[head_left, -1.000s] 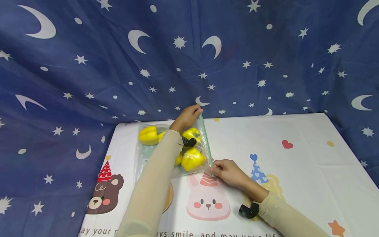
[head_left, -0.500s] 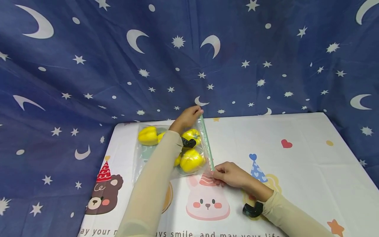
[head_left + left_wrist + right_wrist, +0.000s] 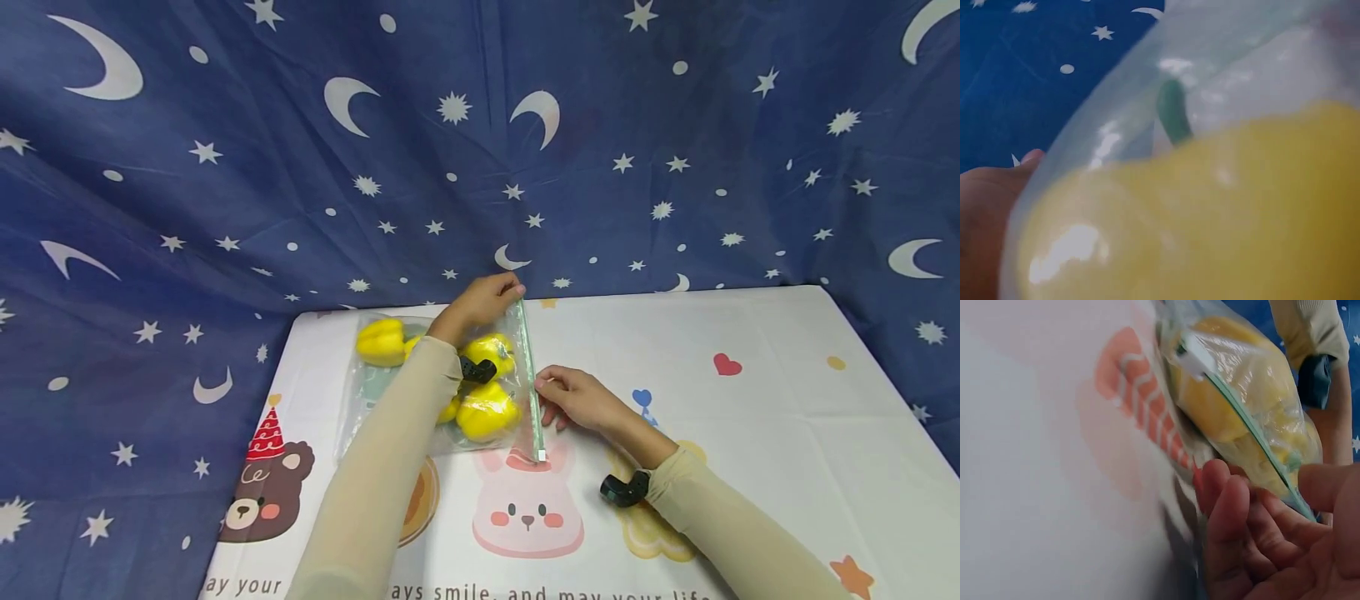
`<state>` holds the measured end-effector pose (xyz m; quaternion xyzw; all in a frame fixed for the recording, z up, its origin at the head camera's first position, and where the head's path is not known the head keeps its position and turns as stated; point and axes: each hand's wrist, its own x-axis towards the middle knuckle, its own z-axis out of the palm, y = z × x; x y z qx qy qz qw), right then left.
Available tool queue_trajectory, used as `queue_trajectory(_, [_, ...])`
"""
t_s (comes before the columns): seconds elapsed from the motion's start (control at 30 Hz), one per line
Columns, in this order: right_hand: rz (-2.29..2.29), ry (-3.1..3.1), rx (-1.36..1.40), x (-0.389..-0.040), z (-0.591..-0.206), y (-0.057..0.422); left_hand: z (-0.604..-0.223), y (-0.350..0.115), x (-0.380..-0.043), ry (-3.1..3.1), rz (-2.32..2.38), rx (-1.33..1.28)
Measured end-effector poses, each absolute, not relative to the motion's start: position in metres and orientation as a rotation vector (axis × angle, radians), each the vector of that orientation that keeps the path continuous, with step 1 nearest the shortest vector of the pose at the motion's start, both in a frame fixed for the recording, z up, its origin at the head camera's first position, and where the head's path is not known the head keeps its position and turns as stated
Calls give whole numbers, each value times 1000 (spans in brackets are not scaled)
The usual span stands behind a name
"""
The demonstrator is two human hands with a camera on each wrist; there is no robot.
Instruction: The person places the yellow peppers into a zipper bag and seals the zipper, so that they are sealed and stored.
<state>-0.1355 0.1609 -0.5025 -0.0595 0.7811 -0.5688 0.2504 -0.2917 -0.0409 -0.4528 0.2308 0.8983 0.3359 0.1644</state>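
A clear zip bag (image 3: 345, 417) with a green seal strip (image 3: 534, 392) lies on the table, holding several yellow bell peppers (image 3: 489, 412). My left hand (image 3: 483, 300) pinches the bag's far corner, at the strip's upper end; its wrist passes over the bag and hides part of the peppers. My right hand (image 3: 581, 400) is beside the middle of the strip, thumb and bent fingers apart around its edge, thumb tip against it or very near. A white slider (image 3: 1197, 359) sits at the strip's near end. One pepper's green stem (image 3: 1174, 109) shows through the plastic in the left wrist view.
The white tablecloth (image 3: 787, 467) carries printed animals, hearts and lettering. A dark blue curtain (image 3: 600, 225) with moons and stars hangs right behind the table's far edge. Each wrist wears a black camera (image 3: 625, 489).
My right hand has let go of the strip's near end and moved up along it, away from me. The slider there is now uncovered. My left hand and the bag have shifted slightly right.
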Motion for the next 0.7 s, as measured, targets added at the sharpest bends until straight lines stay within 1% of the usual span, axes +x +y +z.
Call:
queue_trajectory(0.13, [-1655, 2112, -107, -147, -503, 153, -446, -43, -288, 2607, 710, 779])
queue_trajectory(0.3, [-1703, 2134, -78, -154, -502, 146, -435, -54, -271, 2569, 579, 804])
queue_trajectory(0.43, [-1713, 2163, -57, -154, -500, 143, -434, -66, -255, 2586, 478, 856])
queue_trajectory(0.7, [-1773, 2121, -20, -150, -499, 147, -433, -94, -219, 2634, 291, 829])
